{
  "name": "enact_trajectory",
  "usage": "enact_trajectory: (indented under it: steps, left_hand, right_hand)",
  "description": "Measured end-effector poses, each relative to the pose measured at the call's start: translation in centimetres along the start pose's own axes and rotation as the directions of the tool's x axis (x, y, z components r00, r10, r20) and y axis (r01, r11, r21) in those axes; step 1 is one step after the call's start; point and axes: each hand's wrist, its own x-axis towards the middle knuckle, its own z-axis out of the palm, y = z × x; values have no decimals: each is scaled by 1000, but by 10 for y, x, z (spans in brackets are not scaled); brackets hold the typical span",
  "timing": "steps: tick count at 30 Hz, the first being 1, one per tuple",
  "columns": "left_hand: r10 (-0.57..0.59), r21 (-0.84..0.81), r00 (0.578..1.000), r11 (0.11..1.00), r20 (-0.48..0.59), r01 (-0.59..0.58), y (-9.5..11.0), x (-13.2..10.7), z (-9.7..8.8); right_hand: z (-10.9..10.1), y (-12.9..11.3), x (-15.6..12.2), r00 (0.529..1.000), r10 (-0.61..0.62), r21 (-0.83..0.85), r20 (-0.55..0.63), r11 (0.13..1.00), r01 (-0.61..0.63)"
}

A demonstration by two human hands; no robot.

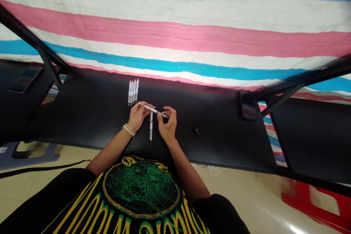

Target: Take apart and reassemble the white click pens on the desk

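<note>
Between my two hands a white and grey pen [152, 109] is held at a slant above the black table. My left hand [137, 115], with a beaded bracelet on its wrist, pinches the pen's upper left end. The fingers of my right hand [168, 122] close around its grey end on the right. Just below, another white and grey pen [151, 127] lies on the table, tip toward me. Several similar pens [133, 92] lie side by side in a row beyond my left hand.
A small dark piece [196, 131] lies on the black table [214, 117], right of my hands. One phone [248, 110] rests near the right frame bar, another phone [26, 79] at far left. A striped cloth [175, 36] hangs behind. A red stool [315, 201] stands lower right.
</note>
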Motion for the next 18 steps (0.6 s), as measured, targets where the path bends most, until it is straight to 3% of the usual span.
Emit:
enact_trajectory:
  steps: [4, 9, 15, 18]
  left_hand:
    - [7, 1, 1000, 1000, -11, -7, 0, 1, -1]
    - [-9, -14, 1000, 1000, -19, 9, 0, 1, -1]
    - [-6, -8, 1000, 1000, -9, 6, -1, 1, -1]
    - [-2, -6, 1000, 1000, 5, 2, -2, 2, -3]
  right_hand:
    - [-1, 1, 0, 999, -27, 16, -18, 999, 28]
    - [0, 4, -1, 990, 138, 69, 43, 988, -140]
    - [1, 1, 0, 998, 64, 131, 25, 989, -67]
    - [1, 1, -1, 985, 165, 155, 41, 973, -170]
